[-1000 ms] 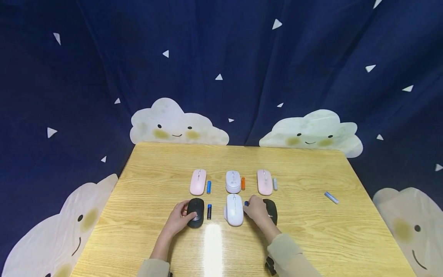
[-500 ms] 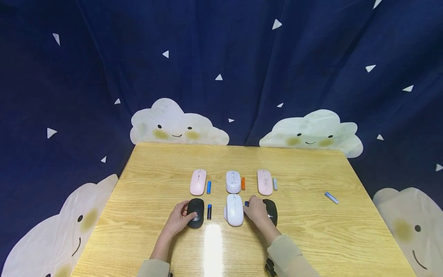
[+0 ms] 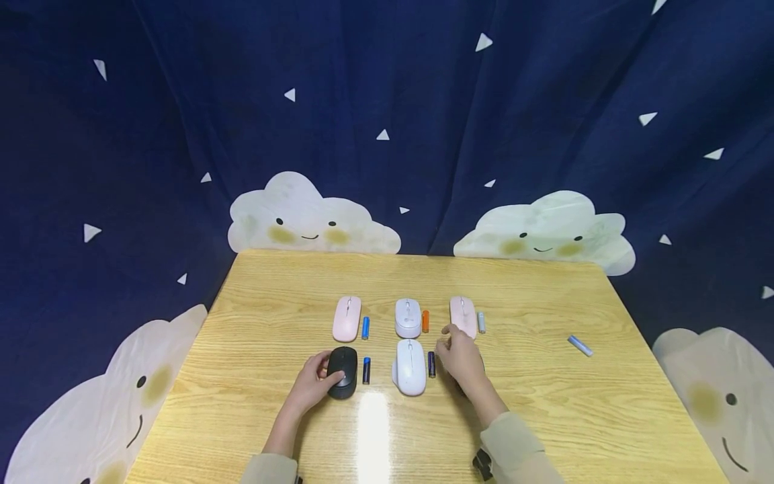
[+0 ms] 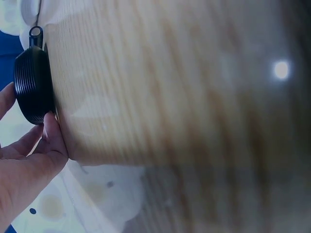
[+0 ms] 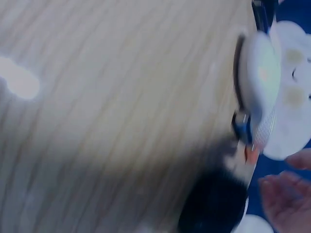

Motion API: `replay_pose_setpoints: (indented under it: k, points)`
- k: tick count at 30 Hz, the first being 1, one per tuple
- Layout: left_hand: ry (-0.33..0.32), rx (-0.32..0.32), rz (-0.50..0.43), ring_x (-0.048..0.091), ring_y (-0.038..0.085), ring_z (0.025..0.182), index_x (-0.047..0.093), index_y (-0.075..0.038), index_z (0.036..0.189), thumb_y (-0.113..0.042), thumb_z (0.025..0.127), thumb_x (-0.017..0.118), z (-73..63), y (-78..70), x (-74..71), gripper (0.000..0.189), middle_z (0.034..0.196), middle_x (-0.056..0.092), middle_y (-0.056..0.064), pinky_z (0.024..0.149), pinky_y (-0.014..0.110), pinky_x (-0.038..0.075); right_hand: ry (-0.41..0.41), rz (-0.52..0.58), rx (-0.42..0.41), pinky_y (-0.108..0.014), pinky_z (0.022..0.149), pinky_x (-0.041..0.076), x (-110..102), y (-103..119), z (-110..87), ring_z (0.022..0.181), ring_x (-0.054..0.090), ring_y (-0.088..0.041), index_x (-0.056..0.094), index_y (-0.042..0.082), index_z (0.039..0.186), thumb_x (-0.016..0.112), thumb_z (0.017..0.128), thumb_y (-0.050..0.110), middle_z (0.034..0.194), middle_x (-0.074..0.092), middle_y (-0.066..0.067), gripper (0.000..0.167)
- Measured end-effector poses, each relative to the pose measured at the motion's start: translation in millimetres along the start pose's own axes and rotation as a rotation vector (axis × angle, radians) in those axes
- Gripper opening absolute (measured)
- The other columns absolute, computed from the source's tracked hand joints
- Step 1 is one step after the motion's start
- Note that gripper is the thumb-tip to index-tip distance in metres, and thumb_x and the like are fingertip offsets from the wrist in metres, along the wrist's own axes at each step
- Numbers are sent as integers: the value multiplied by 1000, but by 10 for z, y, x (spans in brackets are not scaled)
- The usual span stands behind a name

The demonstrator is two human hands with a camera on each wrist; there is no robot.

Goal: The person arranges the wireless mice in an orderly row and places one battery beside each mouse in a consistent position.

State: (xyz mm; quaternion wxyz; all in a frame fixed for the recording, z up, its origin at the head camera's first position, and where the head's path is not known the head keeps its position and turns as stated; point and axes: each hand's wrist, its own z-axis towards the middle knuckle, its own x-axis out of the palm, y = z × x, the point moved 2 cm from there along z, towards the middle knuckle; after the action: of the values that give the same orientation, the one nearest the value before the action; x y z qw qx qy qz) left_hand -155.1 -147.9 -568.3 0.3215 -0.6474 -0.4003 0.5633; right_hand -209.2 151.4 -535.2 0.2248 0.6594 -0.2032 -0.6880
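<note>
My left hand (image 3: 312, 382) grips a black computer mouse (image 3: 342, 366) at the left of the front row, thumb on one side and fingers on the other. The left wrist view shows that mouse (image 4: 33, 85) from its ribbed end, between thumb and fingers. Over a second black mouse (image 5: 214, 204), mostly covered in the head view, hovers my right hand (image 3: 462, 359) with nothing in it, its fingers loosely bent. Just left of its fingertips a dark blue battery (image 3: 431, 364) lies on the table. A white mouse (image 3: 410, 367) sits between the hands.
Behind them stand a pink mouse (image 3: 347, 318), a pale mouse (image 3: 408, 317) and another pink mouse (image 3: 463, 316). Beside these lie a blue battery (image 3: 365, 328), an orange battery (image 3: 425, 321) and a light battery (image 3: 481, 323). A dark battery (image 3: 366, 371) and a lavender battery (image 3: 580, 345) also lie on the table (image 3: 544, 403).
My right hand has let go of the dark blue battery and moved up and to the right, covering more of the right black mouse. The left hand has stayed on its mouse.
</note>
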Motion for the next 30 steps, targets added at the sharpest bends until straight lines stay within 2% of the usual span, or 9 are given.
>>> replay_pose_setpoints:
  k: [2,4,6,9,15,22,24,30]
  points:
    - [0,3,-3,44,22,86,48,7,125,-17,80,69,-3,-4,-1,55,100,49,13,72,30,35,-59,-1,-75,-33,55,48,-94,-60,26,68,59,-22,58,-1,110,58,84,11,86,59,-13,28]
    - [0,1,-3,44,22,86,48,7,124,-17,79,69,-4,-3,-1,55,99,48,12,72,30,35,-129,-54,-143,-40,67,50,-183,-154,53,85,60,-30,58,1,111,59,84,13,99,58,-18,30]
    - [1,-4,-3,44,22,86,48,7,125,-17,80,69,-5,-4,4,55,99,48,12,71,30,35,-187,-123,-180,-48,78,46,-277,-278,80,99,55,-37,57,2,114,61,84,16,109,56,-22,34]
    - [1,-9,0,44,22,86,48,6,125,-18,80,69,-1,-1,10,55,100,48,11,72,30,35,-227,-207,-186,-56,91,35,-414,-499,125,113,44,-43,52,3,122,61,84,20,122,49,-26,43]
    - [2,-6,6,44,22,87,48,6,125,-18,80,69,-3,-12,2,56,100,48,12,73,31,36,-185,-294,-88,-60,100,15,-714,-945,200,126,22,-47,36,7,135,55,87,22,137,28,-28,54]
    - [2,-2,2,44,21,85,48,7,124,-17,80,69,-8,-13,2,55,99,49,12,72,30,35,-101,-345,103,-70,94,1,-1041,-1432,261,128,10,-51,28,9,139,45,94,30,140,17,-32,53]
    - [2,-4,3,44,22,86,48,7,125,-17,80,69,-8,-10,3,55,100,49,13,72,31,36,-74,-355,150,-71,93,1,-1102,-1551,269,127,9,-52,27,8,139,44,94,30,139,16,-33,53]
    - [8,-22,10,44,23,89,47,6,126,-18,80,68,-4,-3,7,56,103,49,13,75,33,36,7,-335,227,-71,89,14,-1197,-1787,227,123,14,-55,27,2,139,43,94,26,136,17,-36,53]
